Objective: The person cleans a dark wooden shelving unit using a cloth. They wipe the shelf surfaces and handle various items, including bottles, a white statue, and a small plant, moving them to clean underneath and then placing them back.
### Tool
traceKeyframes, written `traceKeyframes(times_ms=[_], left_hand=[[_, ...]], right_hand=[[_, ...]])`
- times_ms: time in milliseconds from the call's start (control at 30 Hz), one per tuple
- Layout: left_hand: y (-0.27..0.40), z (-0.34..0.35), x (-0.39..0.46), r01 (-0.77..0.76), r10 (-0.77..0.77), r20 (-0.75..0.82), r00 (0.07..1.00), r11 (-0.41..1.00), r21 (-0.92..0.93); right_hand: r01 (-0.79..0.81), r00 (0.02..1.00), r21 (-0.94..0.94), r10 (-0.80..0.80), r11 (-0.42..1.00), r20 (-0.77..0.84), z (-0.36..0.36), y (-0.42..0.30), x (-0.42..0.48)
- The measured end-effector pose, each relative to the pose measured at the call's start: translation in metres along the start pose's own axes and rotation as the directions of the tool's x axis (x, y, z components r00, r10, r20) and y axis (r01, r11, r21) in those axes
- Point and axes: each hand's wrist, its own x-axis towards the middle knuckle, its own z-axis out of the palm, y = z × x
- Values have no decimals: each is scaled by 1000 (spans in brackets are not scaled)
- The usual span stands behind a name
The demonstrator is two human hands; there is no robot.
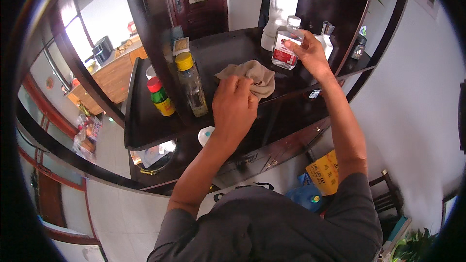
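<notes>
My left hand [235, 105] grips the near edge of a crumpled beige cloth [264, 76] on a dark wooden shelf [229, 45]. My right hand [313, 52] is around the side of a clear bottle [285, 58] with a white cap and a red and white label, just in front of a white figurine [278, 11]. Behind my right hand, a white bottle with a silvery cap [326, 40] is partly hidden. Left of the cloth stand a clear bottle with a yellow lid [193, 87] and a green bottle with a red cap [160, 98].
Dark uprights [145, 36] frame the shelf. A small dark jar [359, 47] is at the right. On the lower level are a round tray [160, 167] with small items and a white object [206, 135]. Below right are a yellow carton [324, 173], a blue water jug [304, 196] and a chair [387, 196].
</notes>
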Motion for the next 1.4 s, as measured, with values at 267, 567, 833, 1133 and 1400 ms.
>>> traceKeyframes(times_ms=[267, 567, 833, 1133, 1400], left_hand=[[0, 0, 1, -61, 61, 0, 998, 995, 75], [6, -3, -3, -88, 83, 51, 995, 991, 100], [6, -9, -6, -49, 40, 84, 996, 993, 104], [6, -10, -8, -51, 43, 76, 996, 994, 100], [8, -13, -8, -65, 58, 67, 996, 993, 95]], right_hand=[[13, 991, -240, -44, 971, -123, 11, 4, -16], [-54, 994, -403, 12, 913, -106, -4, 33, -41], [-81, 992, -281, 51, 956, -112, -1, 26, -40], [-89, 993, -329, 56, 940, -108, -1, 19, -44], [-112, 991, -351, 80, 930, -104, -1, 15, -45]])
